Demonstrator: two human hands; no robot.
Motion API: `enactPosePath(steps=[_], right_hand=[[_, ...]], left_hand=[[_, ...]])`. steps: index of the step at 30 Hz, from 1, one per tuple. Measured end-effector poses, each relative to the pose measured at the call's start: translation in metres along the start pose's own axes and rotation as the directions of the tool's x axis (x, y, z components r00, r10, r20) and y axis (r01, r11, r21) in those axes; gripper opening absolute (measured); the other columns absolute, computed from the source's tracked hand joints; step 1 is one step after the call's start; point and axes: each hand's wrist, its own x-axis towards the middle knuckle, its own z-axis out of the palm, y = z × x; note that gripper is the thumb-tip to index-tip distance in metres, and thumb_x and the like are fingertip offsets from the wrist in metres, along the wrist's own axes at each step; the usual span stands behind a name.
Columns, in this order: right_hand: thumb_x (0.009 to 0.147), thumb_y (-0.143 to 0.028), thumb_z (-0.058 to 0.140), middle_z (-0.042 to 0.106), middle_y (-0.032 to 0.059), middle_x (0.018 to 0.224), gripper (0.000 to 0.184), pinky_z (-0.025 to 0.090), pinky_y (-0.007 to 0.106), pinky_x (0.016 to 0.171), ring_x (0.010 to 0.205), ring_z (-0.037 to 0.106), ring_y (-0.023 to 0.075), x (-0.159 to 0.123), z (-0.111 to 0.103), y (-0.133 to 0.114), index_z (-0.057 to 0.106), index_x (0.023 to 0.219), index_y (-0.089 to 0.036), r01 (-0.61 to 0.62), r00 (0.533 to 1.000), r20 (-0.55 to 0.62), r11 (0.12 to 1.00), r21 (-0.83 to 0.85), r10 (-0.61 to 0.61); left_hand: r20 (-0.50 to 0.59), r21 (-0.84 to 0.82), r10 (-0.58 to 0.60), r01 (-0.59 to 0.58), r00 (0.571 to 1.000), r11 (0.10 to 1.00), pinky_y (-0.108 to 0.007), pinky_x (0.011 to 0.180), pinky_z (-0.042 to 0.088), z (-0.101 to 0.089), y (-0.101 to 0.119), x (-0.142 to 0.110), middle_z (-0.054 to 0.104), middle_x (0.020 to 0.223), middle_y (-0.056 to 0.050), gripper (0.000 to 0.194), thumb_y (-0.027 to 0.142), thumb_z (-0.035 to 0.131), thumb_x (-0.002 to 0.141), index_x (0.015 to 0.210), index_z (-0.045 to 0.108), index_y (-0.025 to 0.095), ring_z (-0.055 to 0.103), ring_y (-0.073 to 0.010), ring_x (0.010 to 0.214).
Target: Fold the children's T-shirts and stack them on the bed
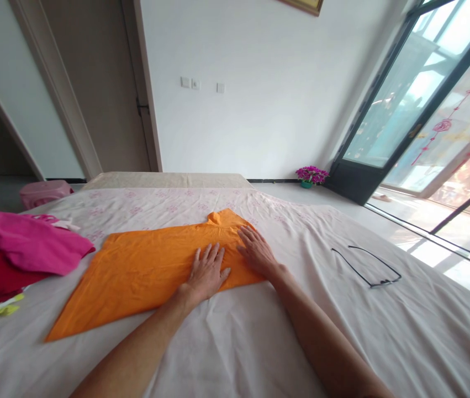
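Note:
An orange garment, which looks like a shirt folded lengthwise point(143, 271), lies spread over the pale bed sheet point(235, 342). My left hand point(207, 272) rests palm down near its lower right part, fingers spread. To the right, my right hand point(257, 251) lies flat across the garment's right end, its fingers stretched out toward the upper edge. A small bunched piece of the orange cloth sticks up at the top, just beyond my hands. Both palms are pressed on the cloth and neither hand grips it.
Pink and red clothes point(48, 243) are heaped at the left. Eyeglasses point(373, 271) lie on the sheet at the right. Past the bed stand a pink stool point(46, 192), a pot of purple flowers point(311, 176) and a glass door point(400, 99).

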Motion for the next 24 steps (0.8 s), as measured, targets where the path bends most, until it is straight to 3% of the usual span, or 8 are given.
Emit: enactPosePath(steps=[2,4,7,10,13,17,20,24], right_hand=[[0.102,-0.050,0.025,0.027,0.0068,0.161,0.063,0.012,0.037,0.120,0.149,0.018,0.0209,-0.001,0.006,0.001,0.027,0.155,-0.017,0.019,0.987,0.156,0.999,0.038,-0.025],[0.101,-0.053,0.021,0.019,0.0059,0.163,0.067,0.009,0.038,0.121,0.151,0.012,0.0202,-0.001,0.011,0.006,0.021,0.157,-0.016,-0.074,0.963,0.261,0.997,0.030,0.064],[0.100,-0.055,0.019,0.010,0.0052,0.165,0.070,0.005,0.040,0.121,0.152,0.006,0.0197,-0.001,0.012,0.013,0.016,0.158,-0.016,-0.202,0.931,0.310,0.979,-0.002,0.193],[0.100,-0.056,0.019,0.010,0.0060,0.165,0.071,0.007,0.042,0.121,0.152,0.005,0.0203,0.000,0.007,0.017,0.015,0.158,-0.016,-0.221,0.919,0.334,0.975,-0.008,0.211],[0.099,-0.055,0.028,0.021,0.0088,0.163,0.066,0.019,0.047,0.117,0.149,0.021,0.0251,0.009,-0.005,0.022,0.028,0.155,-0.021,-0.166,0.919,0.360,0.986,-0.014,0.160],[0.097,-0.042,0.040,0.062,0.0085,0.131,0.038,0.043,0.039,0.096,0.118,0.058,0.0261,0.040,-0.021,0.031,0.063,0.124,-0.028,-0.144,0.933,0.331,0.989,-0.015,0.141],[0.095,-0.033,0.045,0.064,0.0090,0.126,0.033,0.045,0.035,0.090,0.115,0.060,0.0263,0.073,-0.020,0.031,0.066,0.120,-0.026,-0.221,0.945,0.247,0.975,0.002,0.213],[0.090,-0.027,0.052,0.054,0.0111,0.140,0.043,0.042,0.033,0.096,0.125,0.052,0.0273,0.118,-0.002,0.025,0.058,0.132,-0.021,-0.294,0.944,0.176,0.954,0.065,0.279]], left_hand=[[-0.001,-0.006,0.007,-0.007,1.000,1.000,-0.059,0.117,0.021,0.001,-0.002,-0.001,0.032,0.159,-0.015,0.065,0.052,0.038,0.095,0.150,0.039,0.017,0.028,-0.0340,0.146],[0.007,-0.011,0.034,-0.034,0.999,0.999,-0.058,0.117,0.021,-0.001,-0.007,-0.003,0.032,0.159,-0.014,0.065,0.053,0.039,0.095,0.150,0.038,0.019,0.027,-0.0333,0.147],[0.060,-0.034,0.120,-0.118,0.991,0.992,-0.052,0.119,0.021,-0.008,-0.026,-0.011,0.031,0.160,-0.011,0.066,0.057,0.037,0.095,0.152,0.034,0.023,0.026,-0.0297,0.148],[0.114,-0.045,0.136,-0.131,0.984,0.990,-0.049,0.120,0.018,-0.017,-0.066,-0.024,0.027,0.161,-0.009,0.068,0.062,0.031,0.095,0.153,0.031,0.026,0.023,-0.0270,0.149],[0.132,0.000,0.012,-0.012,0.991,1.000,-0.050,0.120,0.015,-0.026,-0.123,-0.040,0.026,0.162,-0.009,0.068,0.063,0.030,0.095,0.152,0.034,0.027,0.020,-0.0279,0.150],[0.110,0.127,-0.248,0.234,0.962,0.964,-0.053,0.119,0.013,-0.032,-0.208,-0.057,0.025,0.162,-0.010,0.068,0.060,0.030,0.094,0.153,0.033,0.025,0.018,-0.0314,0.150],[0.029,0.201,-0.404,0.391,0.914,0.898,-0.054,0.117,0.017,-0.031,-0.257,-0.064,0.029,0.160,-0.014,0.067,0.056,0.030,0.095,0.152,0.034,0.021,0.022,-0.0334,0.148],[-0.047,0.206,-0.475,0.473,0.879,0.856,-0.045,0.114,0.027,-0.026,-0.290,-0.061,0.036,0.156,-0.017,0.065,0.049,0.026,0.096,0.149,0.039,0.014,0.035,-0.0309,0.142]])
